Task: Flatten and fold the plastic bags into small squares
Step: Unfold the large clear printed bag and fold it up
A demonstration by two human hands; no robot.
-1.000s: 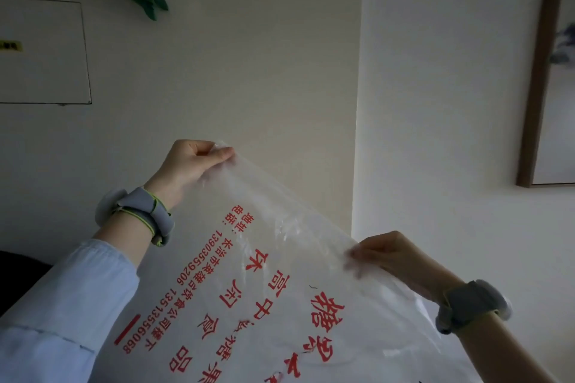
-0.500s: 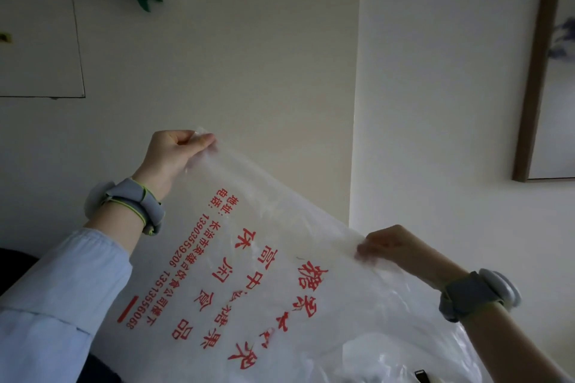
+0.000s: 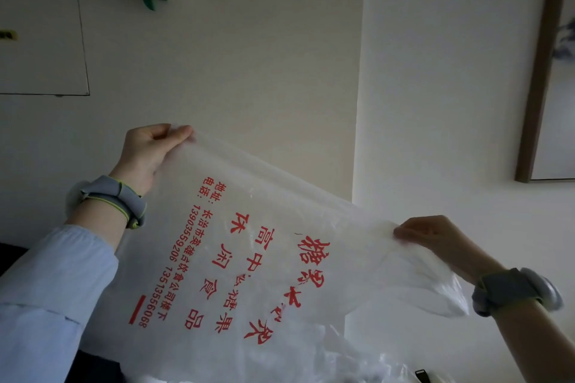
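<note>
I'm holding the bag (image 3: 280, 258) up in the air in front of the wall (image 3: 264, 56), stretched between both hands. My left hand (image 3: 149, 152) is pinching its upper corner, fingers curled around the plastic. My right hand (image 3: 435, 239) is gripping the lower corner, fingers curled over the edge. The top edge is running taut and slanting down from left to right. The bag is clear with red print, its bottom hanging crumpled. Grey bands are sitting on both wrists.
</note>
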